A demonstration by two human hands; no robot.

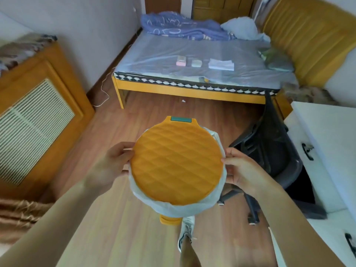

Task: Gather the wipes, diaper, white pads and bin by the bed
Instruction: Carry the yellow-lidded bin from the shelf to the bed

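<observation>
I hold an orange bin (pixel 176 164) with a quilted round lid and a white liner bag above the wooden floor. My left hand (pixel 110 164) grips its left side and my right hand (pixel 242 170) grips its right side. Ahead stands the bed (pixel 154 54), covered in clear plastic. On it lie a pink pack (pixel 181 61), a small pale folded item (pixel 196 63) and a stack of white pads (pixel 221 64) in a row. I cannot tell which of the two small items is the wipes and which the diaper.
A dark office chair (pixel 269 151) stands right of the bin, beside a white desk (pixel 327 141). A wooden cabinet with a vent grille (pixel 38 122) is at left. A blue blanket (pixel 183 27) lies at the bed's far end. My shoe (pixel 185 234) shows below the bin.
</observation>
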